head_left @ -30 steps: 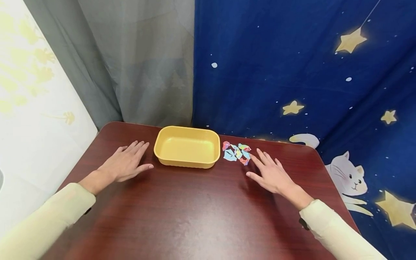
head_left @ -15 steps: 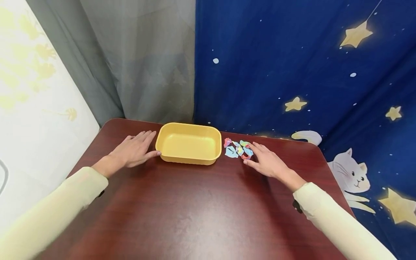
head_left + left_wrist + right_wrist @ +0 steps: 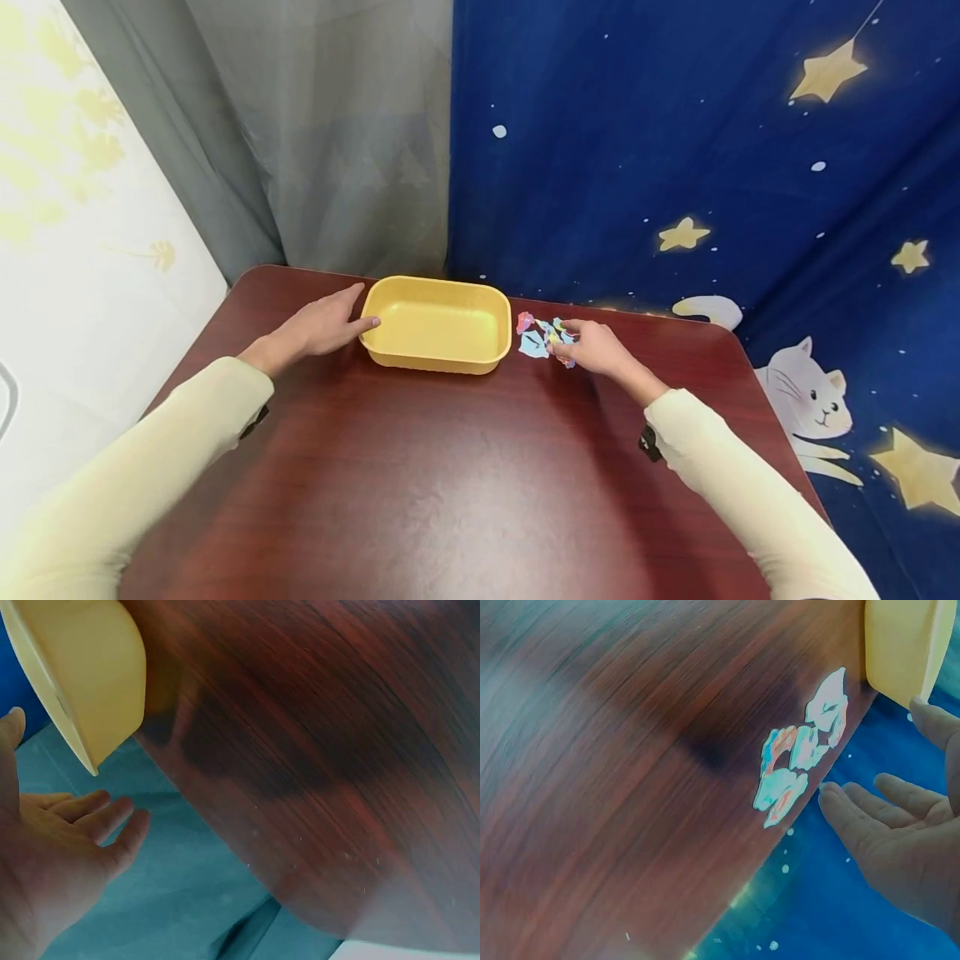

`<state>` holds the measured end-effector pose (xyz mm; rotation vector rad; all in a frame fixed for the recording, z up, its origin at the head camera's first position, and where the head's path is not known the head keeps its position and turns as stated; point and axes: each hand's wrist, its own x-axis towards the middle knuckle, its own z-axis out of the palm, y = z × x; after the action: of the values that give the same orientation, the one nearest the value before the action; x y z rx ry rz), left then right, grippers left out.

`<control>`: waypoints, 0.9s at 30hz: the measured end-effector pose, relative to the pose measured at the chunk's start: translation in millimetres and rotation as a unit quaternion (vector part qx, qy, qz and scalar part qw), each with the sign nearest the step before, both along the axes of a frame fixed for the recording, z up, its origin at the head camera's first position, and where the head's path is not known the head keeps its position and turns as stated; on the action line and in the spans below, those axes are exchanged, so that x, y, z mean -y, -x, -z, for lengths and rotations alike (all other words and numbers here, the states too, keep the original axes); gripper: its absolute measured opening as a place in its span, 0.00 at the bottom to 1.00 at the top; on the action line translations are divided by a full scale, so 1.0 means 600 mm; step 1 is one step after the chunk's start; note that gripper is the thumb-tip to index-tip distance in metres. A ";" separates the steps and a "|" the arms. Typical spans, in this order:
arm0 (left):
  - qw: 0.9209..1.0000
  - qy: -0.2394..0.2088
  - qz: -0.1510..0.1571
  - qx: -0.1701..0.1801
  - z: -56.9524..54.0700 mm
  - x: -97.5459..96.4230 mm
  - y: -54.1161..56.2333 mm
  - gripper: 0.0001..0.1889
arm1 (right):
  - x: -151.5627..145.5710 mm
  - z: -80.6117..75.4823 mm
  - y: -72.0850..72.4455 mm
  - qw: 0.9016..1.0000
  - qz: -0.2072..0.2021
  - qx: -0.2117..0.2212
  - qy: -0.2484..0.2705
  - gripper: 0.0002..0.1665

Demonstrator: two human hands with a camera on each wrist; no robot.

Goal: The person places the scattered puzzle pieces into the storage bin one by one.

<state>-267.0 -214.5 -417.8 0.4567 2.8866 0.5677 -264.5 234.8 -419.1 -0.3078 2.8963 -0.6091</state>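
A yellow plastic bin (image 3: 435, 361) stands at the back of the dark red wooden table. My left hand (image 3: 322, 323) is at its left end, thumb over the rim and fingers outside the wall. In the left wrist view those fingers (image 3: 112, 821) are spread, with a gap to the bin (image 3: 120, 667). Several colourful flat paper scraps (image 3: 534, 343) lie in a cluster right of the bin. My right hand (image 3: 597, 348) hovers over the cluster's right side, thumb and fingers apart. The right wrist view shows its fingertips above the scraps (image 3: 826, 701), holding nothing.
The table (image 3: 420, 467) has rounded back corners, and its back edge runs close behind the bin and scraps. Behind it hang a grey curtain (image 3: 352, 167) and a blue star-patterned curtain (image 3: 570, 167). A white printed cloth (image 3: 97, 250) is at left.
My left hand has moved right and forward to the bin's left rim. My right hand has moved left over the scraps, its fingers bending slightly. The bin and scraps stay in place on the table.
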 end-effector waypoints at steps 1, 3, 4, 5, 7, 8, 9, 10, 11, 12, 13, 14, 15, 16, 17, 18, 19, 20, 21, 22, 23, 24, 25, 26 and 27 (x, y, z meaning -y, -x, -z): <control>1.000 -0.010 -0.006 0.007 -0.001 -0.001 0.004 0.45 | 0.002 0.001 0.003 1.000 0.012 0.008 0.008 0.40; 0.999 -0.028 -0.019 0.021 -0.003 -0.004 0.010 0.43 | 0.005 0.002 0.009 0.998 0.044 0.033 0.043 0.37; 0.999 -0.036 -0.027 0.028 -0.005 -0.006 0.012 0.41 | 0.006 0.003 0.012 0.993 0.066 0.055 0.077 0.36; 0.998 -0.044 -0.035 0.032 -0.007 -0.008 0.015 0.39 | 0.007 0.004 0.015 0.986 0.088 0.079 0.116 0.35; 0.996 -0.060 -0.052 0.044 -0.010 -0.012 0.019 0.36 | 0.008 0.005 0.021 0.964 0.131 0.125 0.196 0.34; 0.995 -0.068 -0.061 0.048 -0.011 -0.013 0.022 0.35 | 0.008 0.005 0.024 0.948 0.154 0.149 0.236 0.33; 0.993 -0.078 -0.069 0.053 -0.012 -0.014 0.025 0.33 | 0.008 0.005 0.027 0.930 0.174 0.172 0.273 0.33; 0.991 -0.088 -0.079 0.059 -0.013 -0.015 0.028 0.32 | 0.008 0.005 0.029 0.917 0.187 0.188 0.299 0.31; 0.989 -0.098 -0.087 0.065 -0.013 -0.015 0.031 0.31 | 0.006 0.005 0.030 0.907 0.199 0.200 0.313 0.30; 0.987 -0.109 -0.097 0.073 -0.013 -0.016 0.033 0.31 | 0.006 0.005 0.031 0.898 0.210 0.210 0.323 0.28; 0.983 -0.122 -0.106 0.084 -0.013 -0.016 0.036 0.30 | 0.005 0.005 0.031 0.891 0.220 0.219 0.332 0.27; 0.979 -0.138 -0.116 0.099 -0.013 -0.016 0.039 0.29 | 0.005 0.006 0.031 0.883 0.229 0.228 0.341 0.26; 0.972 -0.158 -0.127 0.115 -0.013 -0.017 0.041 0.29 | 0.005 0.009 0.032 0.874 0.239 0.237 0.350 0.24; 0.966 -0.175 -0.137 0.131 -0.014 -0.017 0.043 0.28 | 0.005 0.011 0.032 0.866 0.248 0.246 0.358 0.22; 0.959 -0.192 -0.147 0.149 -0.013 -0.017 0.045 0.28 | 0.006 0.015 0.032 0.859 0.255 0.255 0.364 0.21; 0.950 -0.210 -0.158 0.167 -0.013 -0.018 0.047 0.27 | 0.007 0.019 0.032 0.851 0.263 0.263 0.370 0.21; 0.942 -0.224 -0.169 0.184 -0.012 -0.018 0.049 0.26 | 0.007 0.023 0.032 0.845 0.269 0.271 0.375 0.20; 0.936 -0.233 -0.177 0.197 -0.012 -0.018 0.050 0.26 | 0.008 0.028 0.032 0.838 0.275 0.279 0.380 0.19; 0.930 -0.240 -0.185 0.207 -0.011 -0.019 0.052 0.26 | 0.009 0.032 0.032 0.833 0.281 0.284 0.383 0.19; 0.925 -0.244 -0.193 0.216 -0.011 -0.019 0.053 0.25 | 0.010 0.036 0.032 0.830 0.283 0.288 0.386 0.19; 0.920 -0.250 -0.204 0.223 -0.010 -0.020 0.055 0.24 | 0.011 0.040 0.032 0.826 0.286 0.291 0.388 0.19; 0.916 -0.254 -0.211 0.230 -0.010 -0.020 0.056 0.23 | 0.012 0.044 0.032 0.824 0.289 0.293 0.389 0.19; 0.911 -0.258 -0.219 0.236 -0.010 -0.021 0.056 0.23 | 0.013 0.047 0.032 0.822 0.289 0.295 0.393 0.19; 0.906 -0.263 -0.227 0.242 -0.010 -0.021 0.057 0.22 | 0.015 0.050 0.031 0.820 0.288 0.297 0.396 0.19; 0.901 -0.268 -0.235 0.248 -0.010 -0.022 0.057 0.22 | 0.016 0.052 0.030 0.819 0.286 0.297 0.399 0.19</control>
<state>-301.1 -201.4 -411.7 -0.3156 2.2990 1.3419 -282.4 225.2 -450.4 0.5980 1.9475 -1.6507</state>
